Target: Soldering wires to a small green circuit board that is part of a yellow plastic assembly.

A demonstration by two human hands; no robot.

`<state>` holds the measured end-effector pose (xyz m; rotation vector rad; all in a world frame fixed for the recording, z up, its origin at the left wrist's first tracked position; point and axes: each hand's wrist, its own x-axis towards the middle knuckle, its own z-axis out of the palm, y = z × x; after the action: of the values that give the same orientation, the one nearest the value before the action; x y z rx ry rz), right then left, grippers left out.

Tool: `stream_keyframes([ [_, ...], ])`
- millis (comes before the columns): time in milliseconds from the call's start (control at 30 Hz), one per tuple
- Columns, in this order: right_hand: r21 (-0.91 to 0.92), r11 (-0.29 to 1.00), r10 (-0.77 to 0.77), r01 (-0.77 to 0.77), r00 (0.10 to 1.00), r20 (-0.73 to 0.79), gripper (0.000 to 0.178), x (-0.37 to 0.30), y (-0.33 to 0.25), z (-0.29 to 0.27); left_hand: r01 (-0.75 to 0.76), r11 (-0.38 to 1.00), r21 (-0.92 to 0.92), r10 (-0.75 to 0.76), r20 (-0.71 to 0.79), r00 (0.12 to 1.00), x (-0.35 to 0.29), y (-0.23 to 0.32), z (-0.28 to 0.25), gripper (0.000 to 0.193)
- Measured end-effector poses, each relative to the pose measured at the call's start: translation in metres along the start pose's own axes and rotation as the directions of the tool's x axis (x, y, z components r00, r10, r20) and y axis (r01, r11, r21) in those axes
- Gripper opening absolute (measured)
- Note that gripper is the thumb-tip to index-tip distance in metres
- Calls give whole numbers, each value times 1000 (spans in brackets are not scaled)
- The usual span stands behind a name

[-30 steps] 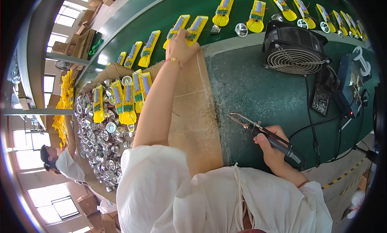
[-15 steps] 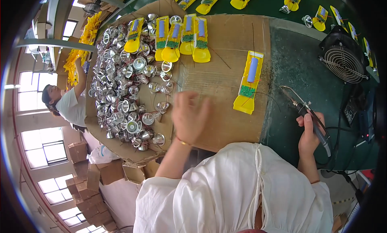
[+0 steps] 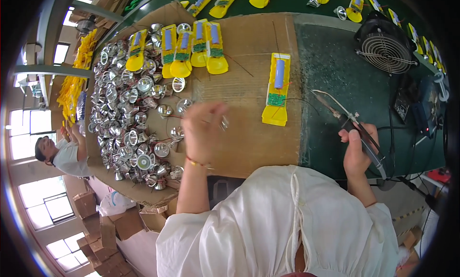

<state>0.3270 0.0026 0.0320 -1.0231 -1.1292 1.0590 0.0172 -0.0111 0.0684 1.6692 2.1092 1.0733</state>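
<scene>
My left hand [image 3: 200, 131], smeared by motion, hovers over the cardboard beside the pile of silver reflector cups [image 3: 125, 119]. Its fingers are curled, and a blurred silver reflector cup [image 3: 224, 123] shows at their tips. Wrapped round the handle of a soldering iron [image 3: 365, 142], my right hand [image 3: 357, 150] stays over the green table; a thin bent tube runs along the iron to its tip. Between my hands lies one yellow flashlight housing [image 3: 274, 115], with a blue cylindrical battery [image 3: 279, 75], a green circuit board [image 3: 276, 99] and loose thin wires.
Several similar yellow housings [image 3: 181, 66] rest at the pile's far edge, with more along the far green table. A fan with a round wire grille [image 3: 387, 53] stands at the right, near a dark box [image 3: 426, 107] and cables. At left, a person [image 3: 67, 155] handles yellow parts.
The whole view has shifted, so the table's things sit further left. My left hand's fingers have curled in, and a silver glint now shows at them. The right hand keeps its hold on the iron.
</scene>
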Motion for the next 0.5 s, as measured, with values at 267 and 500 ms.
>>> stream_keyframes([
  [267,-272,953,-21,134,924,381,19,7,-4,31,-33,990,-138,59,189,980,-6,23,43,8],
  [500,-244,966,-14,83,962,273,18,4,5,39,88,957,-278,-22,230,973,-14,15,62,10],
])
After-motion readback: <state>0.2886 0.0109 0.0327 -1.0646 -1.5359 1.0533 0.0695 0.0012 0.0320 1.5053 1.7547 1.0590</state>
